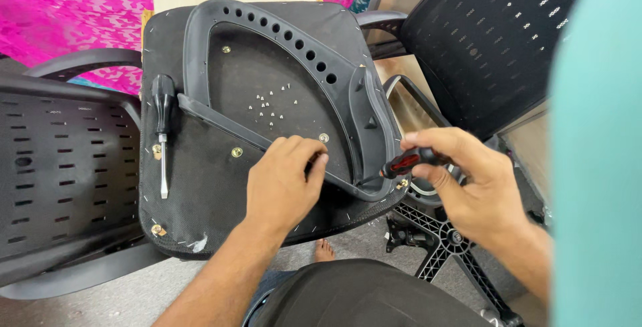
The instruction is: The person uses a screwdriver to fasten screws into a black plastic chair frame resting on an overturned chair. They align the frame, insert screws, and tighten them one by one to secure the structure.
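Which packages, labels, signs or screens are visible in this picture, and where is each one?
None is in view: only chair parts, loose screws, a spare screwdriver lying on the upturned seat, and the red-and-black screwdriver in the right hand.

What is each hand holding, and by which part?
Right hand: red-and-black screwdriver, by its handle. Left hand: presses the black plastic armrest frame, holding nothing.

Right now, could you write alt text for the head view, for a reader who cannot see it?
The right hand holds a red-and-black screwdriver against a black plastic armrest frame lying on an upturned black seat base; the left hand steadies the frame. A black-handled screwdriver lies nearby.
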